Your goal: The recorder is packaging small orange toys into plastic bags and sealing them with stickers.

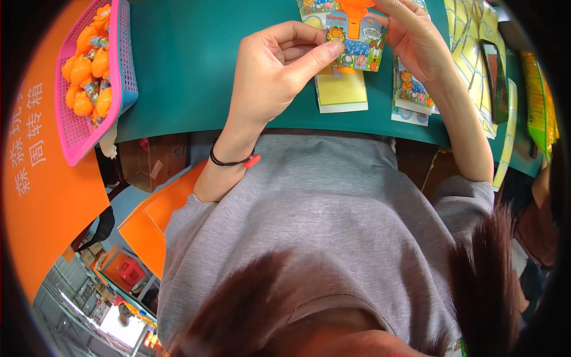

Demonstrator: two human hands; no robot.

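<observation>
My left hand point(275, 74) pinches the lower left corner of a small printed cartoon card point(372, 52) between thumb and fingers. An orange plastic piece point(355, 13) with a narrow slotted stem lies over the card's upper part. At the picture's top edge, my right hand point(416, 44) has its fingers closed at the orange piece; some fingertips are cut off or hidden. Below the card, yellow slips with a white edge point(342, 95) lie on the green table point(184, 65). Beside my right wrist is a loose pile of similar printed cards point(411, 92).
A pink and blue basket point(128, 65) of orange toys stands at the left. Yellow patterned sheets point(467, 35) and a dark flat object point(495, 77) lie at the right, near a green mesh basket point(538, 101). A large orange box point(41, 196) fills the left side.
</observation>
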